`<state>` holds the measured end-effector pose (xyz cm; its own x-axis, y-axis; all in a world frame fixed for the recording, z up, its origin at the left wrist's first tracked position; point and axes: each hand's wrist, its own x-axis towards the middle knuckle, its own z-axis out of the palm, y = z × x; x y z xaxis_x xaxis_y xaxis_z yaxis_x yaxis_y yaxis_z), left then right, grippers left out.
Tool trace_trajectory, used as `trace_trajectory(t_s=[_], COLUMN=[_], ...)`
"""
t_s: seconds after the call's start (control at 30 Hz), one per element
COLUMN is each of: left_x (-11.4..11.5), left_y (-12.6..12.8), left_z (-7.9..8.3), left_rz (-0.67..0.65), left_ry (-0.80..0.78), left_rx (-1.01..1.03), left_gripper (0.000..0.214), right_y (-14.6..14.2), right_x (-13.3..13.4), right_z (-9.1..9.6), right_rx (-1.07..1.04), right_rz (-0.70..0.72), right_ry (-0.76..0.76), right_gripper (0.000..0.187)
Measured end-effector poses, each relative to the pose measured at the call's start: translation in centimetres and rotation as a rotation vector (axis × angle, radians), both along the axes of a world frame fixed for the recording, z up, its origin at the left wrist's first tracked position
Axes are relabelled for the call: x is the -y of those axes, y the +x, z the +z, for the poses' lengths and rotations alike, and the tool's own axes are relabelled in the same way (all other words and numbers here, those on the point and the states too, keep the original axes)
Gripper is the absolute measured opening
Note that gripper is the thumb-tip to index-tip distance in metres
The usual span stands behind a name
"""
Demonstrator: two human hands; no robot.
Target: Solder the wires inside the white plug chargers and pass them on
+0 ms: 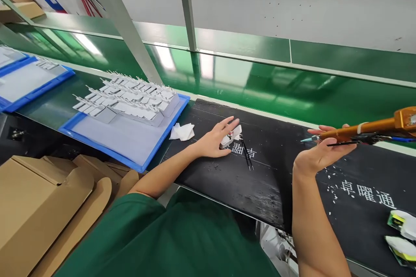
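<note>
My left hand (216, 138) rests on the black mat with its thumb and fingers around a small white plastic housing (227, 139). Reddish bits show inside the housing, and part of it is hidden by the fingers. Black tweezers (248, 158) lie just right of it, tips toward me. Raised at the right, my right hand (320, 156) has its fingers behind and its thumb below an orange glue gun (373, 128). The gun's pale blue nozzle points left. A thin dark rod (341, 143) runs beneath the barrel; what it is I cannot tell.
A blue-rimmed tray (130, 162) holds rows of white pieces (130, 97); more blue trays (35, 88) stand farther left. A crumpled white tissue (182, 132) lies by the mat. Cardboard boxes (39, 207) are at lower left, circuit boards (401, 246) at lower right. Behind runs a green conveyor (260, 82).
</note>
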<state>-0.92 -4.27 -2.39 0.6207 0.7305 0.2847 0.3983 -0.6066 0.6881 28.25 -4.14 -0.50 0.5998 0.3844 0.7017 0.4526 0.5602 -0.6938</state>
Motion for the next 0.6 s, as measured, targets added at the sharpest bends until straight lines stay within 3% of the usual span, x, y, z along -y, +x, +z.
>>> trace_trajectory(t_s=[0.07,0.13,0.33,0.43,0.6], left_x=[0.6,0.9,0.0,-0.4,-0.5], left_y=[0.8,1.1,-0.3,-0.8,-0.4], left_z=[0.1,0.3,0.8,0.9,0.8], left_rz=[0.073,0.145,0.323,0.305,0.228], left_ry=[0.147,0.184,0.01,-0.126,-0.161], left_rx=[-0.098,-0.157,-0.103,-0.102,-0.116], left_gripper=[0.076,0.065,0.063,0.064,0.038], right_y=[-0.1,-0.2,-0.5,-1.5,-5.0], right_x=[0.0,0.1,0.0,0.0,0.8], right_z=[0.0,0.1,0.6,1.5,3.3], right_rx=[-0.016,-0.024,-0.004,-0.026,-0.012], right_rz=[-0.009,-0.015,0.082,0.149,0.234], right_ry=[-0.003,0.007,0.159,0.229,0.207], right_gripper=[0.029,0.03,0.041,0.049,0.066])
